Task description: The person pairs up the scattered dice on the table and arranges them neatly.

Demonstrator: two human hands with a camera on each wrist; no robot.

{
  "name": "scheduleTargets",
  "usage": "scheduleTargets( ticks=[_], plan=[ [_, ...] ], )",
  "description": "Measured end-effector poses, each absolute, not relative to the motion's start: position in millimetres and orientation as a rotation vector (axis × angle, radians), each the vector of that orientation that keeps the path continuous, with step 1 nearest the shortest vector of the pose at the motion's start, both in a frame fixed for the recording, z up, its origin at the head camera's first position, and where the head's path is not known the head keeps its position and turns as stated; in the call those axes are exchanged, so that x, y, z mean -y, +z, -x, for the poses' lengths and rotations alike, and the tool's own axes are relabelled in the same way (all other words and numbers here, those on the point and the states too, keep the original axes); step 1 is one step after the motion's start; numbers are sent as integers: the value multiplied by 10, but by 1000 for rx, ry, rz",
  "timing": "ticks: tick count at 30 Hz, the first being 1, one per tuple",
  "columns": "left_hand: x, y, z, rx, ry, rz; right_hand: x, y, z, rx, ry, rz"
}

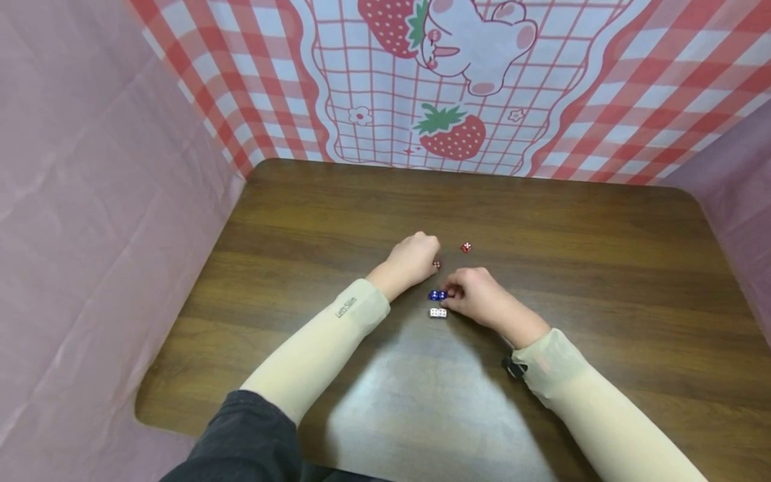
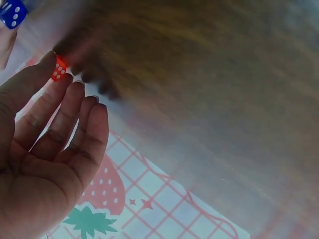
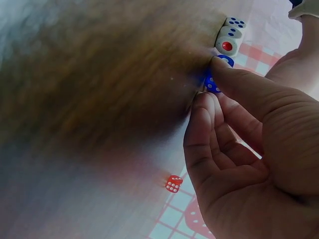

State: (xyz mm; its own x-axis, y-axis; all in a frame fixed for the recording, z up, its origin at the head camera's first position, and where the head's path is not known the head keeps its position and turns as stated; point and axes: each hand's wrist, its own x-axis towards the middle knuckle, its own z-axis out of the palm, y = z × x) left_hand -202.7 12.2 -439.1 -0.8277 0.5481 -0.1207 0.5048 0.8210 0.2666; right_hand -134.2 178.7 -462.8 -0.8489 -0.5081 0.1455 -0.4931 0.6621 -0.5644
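My left hand (image 1: 414, 258) pinches a red die (image 2: 59, 68) between thumb and fingertips, low over the table. To its right, my right hand (image 1: 478, 294) has its thumb and a finger on a blue die (image 3: 213, 83). This die stands side by side with a second blue die (image 1: 434, 295). Just nearer to me, two white dice (image 1: 438, 312) sit against each other in a row. Beyond the right hand, another red die (image 1: 466, 247) lies apart on the tabletop; it also appears in the right wrist view, below the fingers.
The brown wooden table (image 1: 289, 268) has rounded corners. A red-and-white checked cloth (image 1: 277, 80) with strawberries hangs along its far edge. Pink cloth (image 1: 90, 201) hangs at the left, with more at the right.
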Motion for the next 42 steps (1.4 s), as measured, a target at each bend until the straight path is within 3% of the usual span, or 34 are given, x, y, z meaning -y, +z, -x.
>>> scheduleTargets(
  ticks=[7,16,42],
  plan=[
    [-88,-4385,1985,-2795,345,-838,-1790,-4638,1340,-2842,-1035,956],
    [-72,-4365,1920,-2784,351,-842,-1785,-4630,1357,-2839,-941,841],
    [-51,-4357,1779,-2788,287,-840,-1784,-4641,1352,-2839,-968,826]
  ],
)
